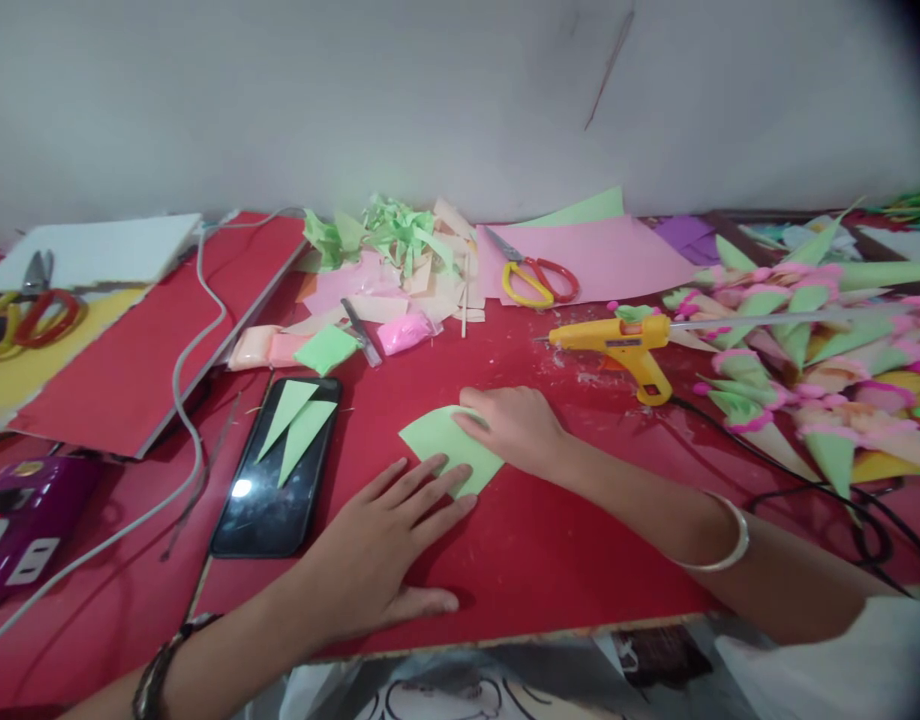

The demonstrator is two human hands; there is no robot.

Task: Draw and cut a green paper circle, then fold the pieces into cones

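Note:
A light green piece of paper (422, 432) lies on the red table between my hands. My left hand (389, 545) is flat with fingers spread, its fingertips resting on the paper's lower left part. At the upper right edge, my right hand (516, 425) has its fingers curled together with the thumb against the paper, pinching it. Left of my left hand is a black phone (265, 510) with two narrow green paper triangles (304, 440) on its screen. Beyond my right hand stands a yellow glue gun (617, 345) with a clear stick in its back.
Scissors (531, 280) lie on a pink sheet (617, 255) at the back. Paper scraps (407, 245) and small packets (407, 332) sit left of it. Paper cones with pink trim (797, 340) pile up at right. A white cable (182, 380) and purple device (40, 520) are at left.

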